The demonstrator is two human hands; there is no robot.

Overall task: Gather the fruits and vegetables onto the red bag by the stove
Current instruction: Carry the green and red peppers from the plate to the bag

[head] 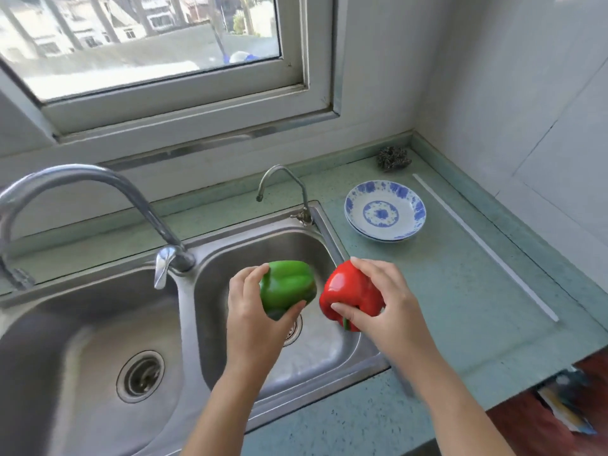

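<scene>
My left hand (253,311) grips a green bell pepper (288,286) from its left side and holds it in the air above the right basin of the steel sink (329,376). My right hand (385,301) is closed on a red bell pepper (348,291), held just above the basin's right edge. The two peppers hang side by side with a narrow gap between them. Neither the red bag nor the stove is in view.
A double steel sink has a tall tap (82,179) on the left and a small tap (283,182) behind the right basin. On the green counter (460,291) to the right stand stacked blue-and-white bowls (385,210), a steel scourer (393,158) and a white strip (483,245).
</scene>
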